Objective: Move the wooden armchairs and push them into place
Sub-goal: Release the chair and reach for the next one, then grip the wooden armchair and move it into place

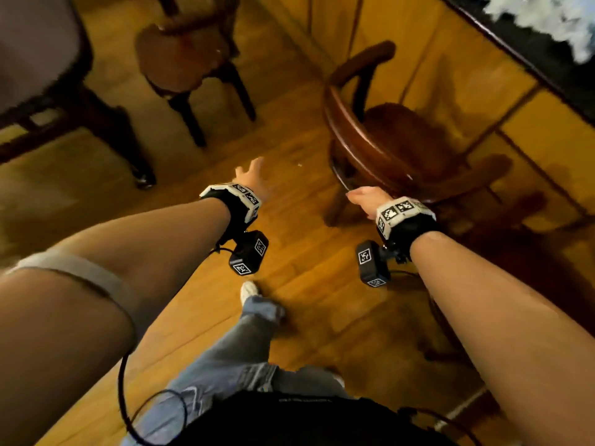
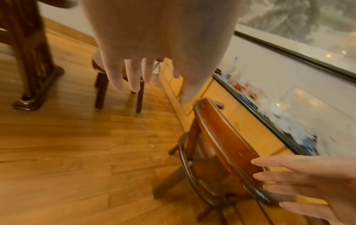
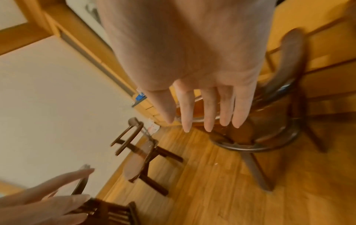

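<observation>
A dark wooden armchair (image 1: 354,136) with a curved backrest stands on the wood floor in front of a yellow cabinet, its seat turned toward the cabinet. My right hand (image 1: 357,197) is stretched out with straight fingers at the near end of that backrest; whether it touches the wood I cannot tell. In the right wrist view its fingers (image 3: 207,112) hang spread in front of the armchair (image 3: 273,121). My left hand (image 1: 249,172) is open over bare floor, left of the chair. In the left wrist view the left hand (image 2: 134,73) is held off the backrest (image 2: 221,132). A second armchair (image 1: 180,56) stands farther back.
A dark table base with a footed leg (image 1: 106,123) stands at the left. The yellow cabinet (image 1: 467,75) with a dark top (image 1: 531,43) runs along the right. My foot (image 1: 249,291) is on the wood floor between the arms.
</observation>
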